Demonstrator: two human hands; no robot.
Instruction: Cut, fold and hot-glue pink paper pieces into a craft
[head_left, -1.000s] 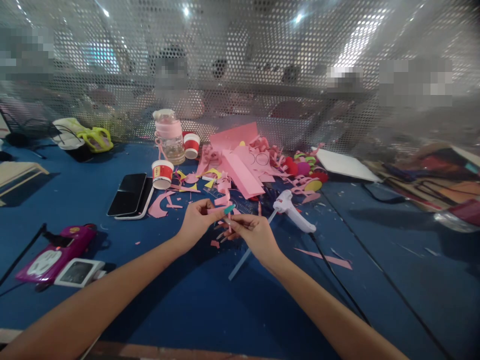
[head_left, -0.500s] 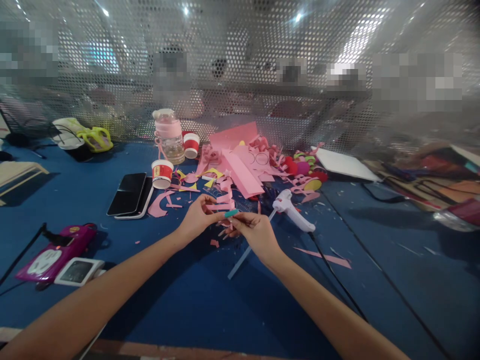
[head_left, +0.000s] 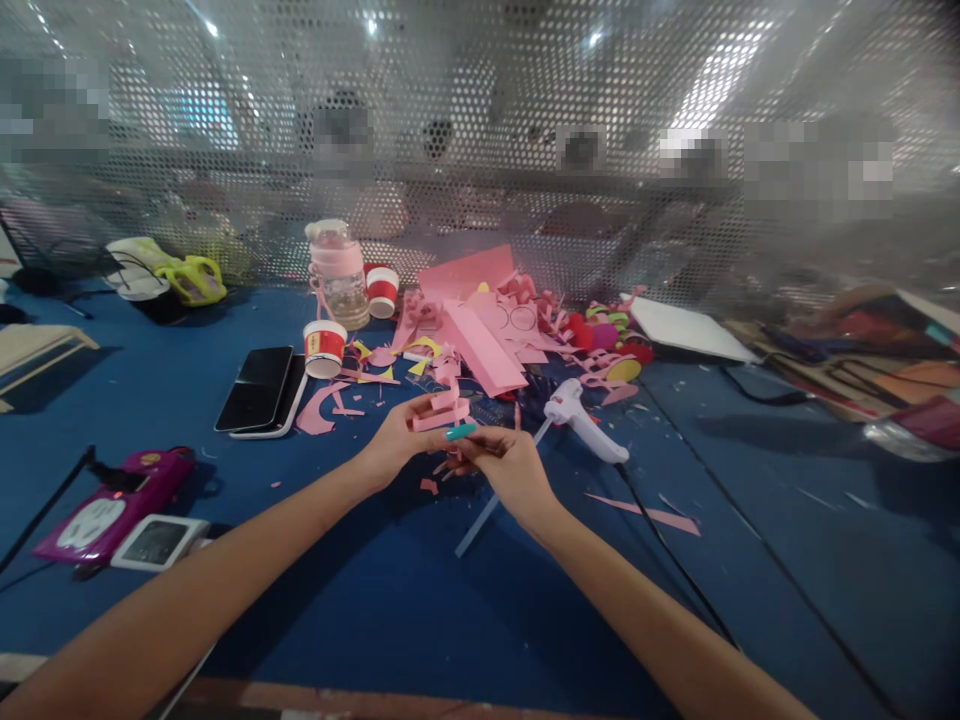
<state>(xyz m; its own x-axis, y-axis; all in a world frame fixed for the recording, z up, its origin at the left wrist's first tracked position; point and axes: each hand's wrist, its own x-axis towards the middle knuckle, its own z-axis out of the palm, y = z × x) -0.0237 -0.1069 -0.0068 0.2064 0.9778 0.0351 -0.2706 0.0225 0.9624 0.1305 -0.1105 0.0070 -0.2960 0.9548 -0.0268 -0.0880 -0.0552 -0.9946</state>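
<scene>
My left hand (head_left: 405,440) is closed on a small piece made of pink strips (head_left: 448,405), which look like paper or foam. A long teal nail (head_left: 460,432) shows on the left thumb. Opposite it, my right hand (head_left: 506,465) pinches at the piece's lower end, thumb and fingertips meeting the left thumb; the exact grip is partly hidden. Just right of the hands lies a white glue gun (head_left: 589,425), with a long glue stick (head_left: 480,525) sticking out of its rear and a black cable. Pink scraps (head_left: 429,487) lie under the hands.
Behind the hands is a heap of pink sheets (head_left: 487,350) and offcuts. To the left stand a bottle (head_left: 335,265), paper cups (head_left: 325,350), a phone (head_left: 256,388) and a purple device (head_left: 120,505). A perforated metal screen (head_left: 480,140) closes the back; a white board (head_left: 686,330) lies right.
The pink strip piece has tilted slightly between my fingers, and the left thumb has shifted a little. Both hands stay in nearly the same place.
</scene>
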